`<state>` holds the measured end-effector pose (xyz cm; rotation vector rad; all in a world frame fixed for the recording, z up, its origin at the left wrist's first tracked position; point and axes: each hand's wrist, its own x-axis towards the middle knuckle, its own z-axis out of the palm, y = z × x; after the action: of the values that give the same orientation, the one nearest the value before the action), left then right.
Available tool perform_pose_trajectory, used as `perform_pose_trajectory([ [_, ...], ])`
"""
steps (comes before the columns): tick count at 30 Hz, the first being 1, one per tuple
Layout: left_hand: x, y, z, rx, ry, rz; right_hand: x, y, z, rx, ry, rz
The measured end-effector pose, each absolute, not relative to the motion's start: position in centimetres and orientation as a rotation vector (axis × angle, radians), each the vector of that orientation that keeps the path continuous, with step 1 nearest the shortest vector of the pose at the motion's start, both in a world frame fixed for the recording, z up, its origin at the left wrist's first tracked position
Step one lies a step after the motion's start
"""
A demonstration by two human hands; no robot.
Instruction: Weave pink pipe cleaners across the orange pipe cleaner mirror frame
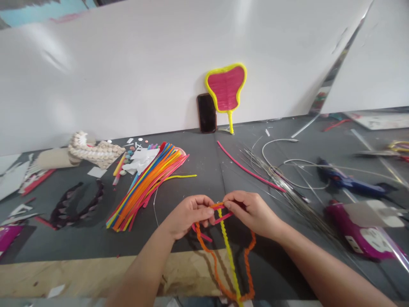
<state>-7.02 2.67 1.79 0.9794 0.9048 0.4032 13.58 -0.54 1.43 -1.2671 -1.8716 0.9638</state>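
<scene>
My left hand (191, 213) and my right hand (251, 211) meet over the dark mat, both with fingers pinched closed. Between them they hold the top of an orange pipe-cleaner frame (247, 260) shaped like an outline, with a yellow pipe cleaner (229, 251) running down its middle. A pink pipe cleaner (220, 218) is threaded between my fingers across the frame's top. The frame's lower part hangs toward me over the table edge.
A bundle of coloured pipe cleaners (147, 183) lies left of my hands. A finished pink and yellow fan shape (226, 89) and a phone (206, 113) lean on the white wall. Thin wires (287, 187), a blue glue gun (348, 181) and a purple packet (361, 234) lie right.
</scene>
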Motion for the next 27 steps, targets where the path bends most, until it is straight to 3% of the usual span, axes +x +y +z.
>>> perform_pose_trajectory([
  [13, -7.9, 2.9, 0.6, 0.687, 0.585, 0.371, 14.1, -0.3, 1.5, -1.166, -1.867, 0.912],
  [27, -7.7, 3.0, 0.9, 0.841, 0.767, 0.441, 14.3, -0.1, 1.5, -1.24, -1.858, 0.832],
])
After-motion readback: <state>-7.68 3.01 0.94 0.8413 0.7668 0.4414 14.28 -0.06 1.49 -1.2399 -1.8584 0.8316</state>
